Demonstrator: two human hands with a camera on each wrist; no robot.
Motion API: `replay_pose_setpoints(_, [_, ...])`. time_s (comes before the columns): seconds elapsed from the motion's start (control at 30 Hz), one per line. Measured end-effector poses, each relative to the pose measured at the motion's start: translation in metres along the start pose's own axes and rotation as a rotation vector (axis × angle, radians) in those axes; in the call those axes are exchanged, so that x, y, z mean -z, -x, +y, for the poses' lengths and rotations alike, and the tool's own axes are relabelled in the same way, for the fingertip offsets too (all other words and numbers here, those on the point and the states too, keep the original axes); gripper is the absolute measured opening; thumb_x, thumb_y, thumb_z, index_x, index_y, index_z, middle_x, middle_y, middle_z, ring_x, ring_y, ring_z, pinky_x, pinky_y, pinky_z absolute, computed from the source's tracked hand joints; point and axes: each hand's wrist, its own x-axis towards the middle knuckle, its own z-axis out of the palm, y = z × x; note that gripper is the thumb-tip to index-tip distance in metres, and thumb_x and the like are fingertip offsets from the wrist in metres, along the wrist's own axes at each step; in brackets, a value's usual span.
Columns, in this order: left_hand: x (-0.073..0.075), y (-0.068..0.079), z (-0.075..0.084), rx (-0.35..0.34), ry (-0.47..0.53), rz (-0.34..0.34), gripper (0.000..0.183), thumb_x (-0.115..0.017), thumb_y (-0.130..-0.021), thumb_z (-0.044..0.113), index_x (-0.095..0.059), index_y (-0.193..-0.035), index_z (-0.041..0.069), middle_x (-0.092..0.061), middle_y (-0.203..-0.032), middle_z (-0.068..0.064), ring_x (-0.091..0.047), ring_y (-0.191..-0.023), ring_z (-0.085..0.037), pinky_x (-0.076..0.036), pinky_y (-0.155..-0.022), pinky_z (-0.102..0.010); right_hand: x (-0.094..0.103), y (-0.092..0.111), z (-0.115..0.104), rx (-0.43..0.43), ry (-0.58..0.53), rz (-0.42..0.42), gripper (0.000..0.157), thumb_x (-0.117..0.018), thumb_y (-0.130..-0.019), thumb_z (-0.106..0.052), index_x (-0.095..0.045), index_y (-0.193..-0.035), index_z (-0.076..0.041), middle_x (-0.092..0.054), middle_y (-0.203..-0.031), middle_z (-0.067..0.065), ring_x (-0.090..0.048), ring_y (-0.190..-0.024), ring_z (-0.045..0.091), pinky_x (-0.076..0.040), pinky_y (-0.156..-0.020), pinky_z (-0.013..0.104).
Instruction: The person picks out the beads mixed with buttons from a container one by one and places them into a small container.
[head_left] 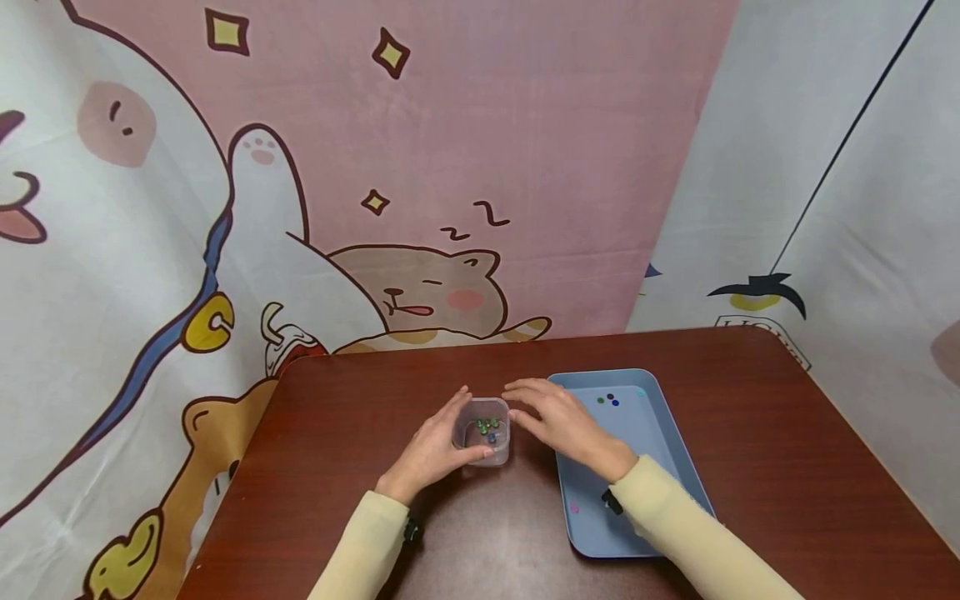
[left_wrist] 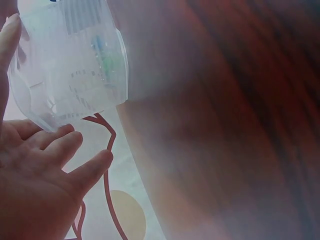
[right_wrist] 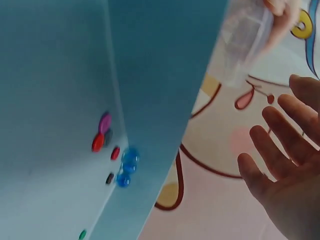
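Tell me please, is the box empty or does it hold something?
Not empty, but far from full: the head view shows only a few green and blue pieces inside the box.

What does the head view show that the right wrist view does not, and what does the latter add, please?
Only the head view shows the brown tabletop, yellow sleeves and green beads inside the clear container.
Only the right wrist view shows bright red pieces in the blue tray and the palm of the right hand.
Both show the container, tray, wall cloth, right hand and left hand.
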Motion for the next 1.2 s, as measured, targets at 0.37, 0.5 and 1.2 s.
replay_pose_setpoints(0.37, [-0.001,-0.001,0.000,0.021,0.018,-0.002,0.105,-0.081,-0.082,0.061,-0.034,-0.163,0.013,-0.026,-0.171,-0.003,-0.046,-0.143,-0.038,-0.041,-0.110,-0.061,0.025,0.026,0.023,-0.136,-0.031,0.053,0.045,-0.077,-0.096,-0.022,-0.068,-0.137,-0.007,-0.059,-0.148,0.009,-0.054,-0.137,0.032,-0.051,-0.101,0.055])
replay_pose_setpoints(0.5, [-0.001,0.000,-0.001,0.020,0.018,0.000,0.105,-0.082,-0.082,0.060,-0.034,-0.162,0.011,-0.026,-0.171,-0.004,-0.045,-0.143,-0.038,-0.040,-0.110,-0.062,0.026,0.033,0.033,-0.161,-0.016,0.025,0.049,-0.077,-0.096,-0.020,-0.064,-0.140,-0.005,-0.057,-0.150,0.010,-0.053,-0.138,0.034,-0.049,-0.102,0.056])
replay_pose_setpoints(1.2, [0.000,0.001,0.000,0.000,0.021,0.004,0.105,-0.082,-0.083,0.059,-0.035,-0.162,0.009,-0.027,-0.170,-0.007,-0.045,-0.144,-0.037,-0.040,-0.111,-0.061,0.023,0.044,0.065,-0.091,0.226,-0.064,0.059,-0.084,-0.090,-0.020,-0.062,-0.139,0.003,-0.061,-0.141,0.020,-0.058,-0.129,0.039,-0.051,-0.101,0.055])
